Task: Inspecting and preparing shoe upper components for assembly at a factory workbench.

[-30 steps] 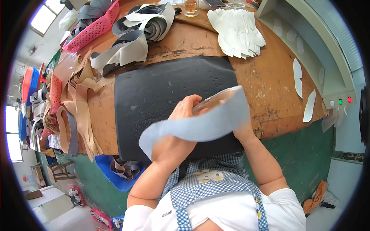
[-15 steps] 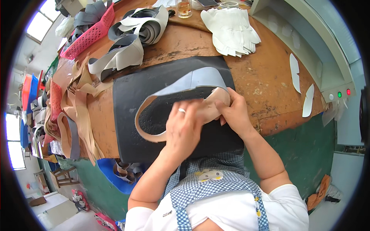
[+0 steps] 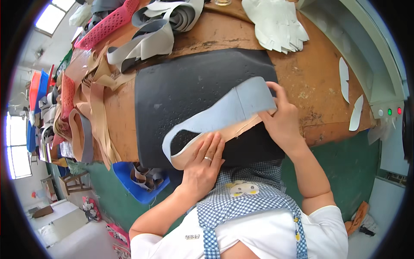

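A looped strip of leather-like material (image 3: pixel 228 105) lies at a slant over a black mat (image 3: pixel 189 80), with a pale blue-grey outer face and a peach-tan inner face. One seam line crosses its wide part. My right hand (image 3: pixel 282 118) grips the loop's right end, fingers behind the upper edge and thumb at the lower edge. My left hand (image 3: pixel 202 168), with a ring on one finger, rests flat on the tan layer near the mat's front edge, its fingers stretched out. Through the gap at the loop's left end the mat shows.
White cut pieces (image 3: pixel 276 26) are stacked at the back. Rolled grey-white strips (image 3: pixel 151 41) and a pink basket (image 3: pixel 108 26) stand back left; tan strips (image 3: pixel 97 95) hang over the left edge. A blue bin (image 3: pixel 144 190) stands below. A machine (image 3: pixel 366 47) with lit buttons borders the right.
The upright, open loop has been laid down and flattened toward the lower right. My left hand has moved from its middle to flat on the tan layer. The view has shifted slightly.
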Available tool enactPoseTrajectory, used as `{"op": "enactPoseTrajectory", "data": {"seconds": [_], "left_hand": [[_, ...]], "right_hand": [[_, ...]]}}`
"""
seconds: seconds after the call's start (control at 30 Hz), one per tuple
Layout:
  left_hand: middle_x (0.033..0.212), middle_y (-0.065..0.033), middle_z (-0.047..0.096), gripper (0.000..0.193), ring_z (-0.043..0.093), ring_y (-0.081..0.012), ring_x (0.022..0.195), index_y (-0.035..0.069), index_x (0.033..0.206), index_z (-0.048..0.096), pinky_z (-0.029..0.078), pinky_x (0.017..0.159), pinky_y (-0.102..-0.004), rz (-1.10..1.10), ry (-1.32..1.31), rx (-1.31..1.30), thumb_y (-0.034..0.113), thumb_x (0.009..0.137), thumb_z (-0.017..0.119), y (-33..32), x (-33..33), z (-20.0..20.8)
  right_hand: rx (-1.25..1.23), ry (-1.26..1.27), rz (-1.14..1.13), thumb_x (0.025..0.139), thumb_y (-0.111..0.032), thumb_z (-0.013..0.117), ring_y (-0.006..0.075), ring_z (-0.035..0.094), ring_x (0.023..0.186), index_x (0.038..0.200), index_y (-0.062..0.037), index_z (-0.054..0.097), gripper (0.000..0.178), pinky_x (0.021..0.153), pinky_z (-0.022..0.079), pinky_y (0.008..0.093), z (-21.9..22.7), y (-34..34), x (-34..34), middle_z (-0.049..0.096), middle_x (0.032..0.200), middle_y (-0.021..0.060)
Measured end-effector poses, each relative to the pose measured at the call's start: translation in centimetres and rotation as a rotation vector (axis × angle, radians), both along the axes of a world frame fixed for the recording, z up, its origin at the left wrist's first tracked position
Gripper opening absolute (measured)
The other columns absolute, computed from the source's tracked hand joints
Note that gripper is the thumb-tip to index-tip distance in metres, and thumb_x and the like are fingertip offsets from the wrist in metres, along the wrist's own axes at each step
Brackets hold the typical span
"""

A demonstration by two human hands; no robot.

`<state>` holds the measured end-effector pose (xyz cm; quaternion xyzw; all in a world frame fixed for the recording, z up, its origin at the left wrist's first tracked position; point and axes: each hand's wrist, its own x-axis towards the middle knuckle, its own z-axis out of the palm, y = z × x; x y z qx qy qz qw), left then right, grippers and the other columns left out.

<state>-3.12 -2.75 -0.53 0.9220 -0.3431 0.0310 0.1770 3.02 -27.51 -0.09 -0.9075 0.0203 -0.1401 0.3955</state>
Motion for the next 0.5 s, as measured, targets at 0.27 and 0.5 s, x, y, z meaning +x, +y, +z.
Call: {"op": "enactPoseTrajectory", "data": {"seconds": [0.27,0.5], "left_hand": [[0.132,-0.0200,0.061,0.054,0.058,-0.0332,0.123,-0.005,0.134,0.056,0.047,0.104,-0.0434,-0.072,0.145,-0.009,0.013,0.085,0.071,0.9,1.5,0.2],[0.116,-0.0159,0.070,0.036,0.067,-0.0281,0.109,-0.003,0.114,0.068,0.046,0.106,-0.0481,-0.125,-0.110,0.186,0.006,0.079,0.068,6.0,3.5,2.9]], "right_hand": [[-0.111,-0.459,0.649,0.076,0.004,0.070,0.0280,0.068,0.077,0.099,-0.0007,0.065,0.024,0.068,0.056,0.0388,2.0,3.1,-6.5,0.067,0.089,0.0139],[-0.449,-0.275,0.594,0.085,-0.008,0.066,0.0309,0.066,0.112,0.121,0.0057,0.063,0.039,0.104,0.048,0.0440,-2.1,4.3,-3.9,0.067,0.119,0.0190]]}}
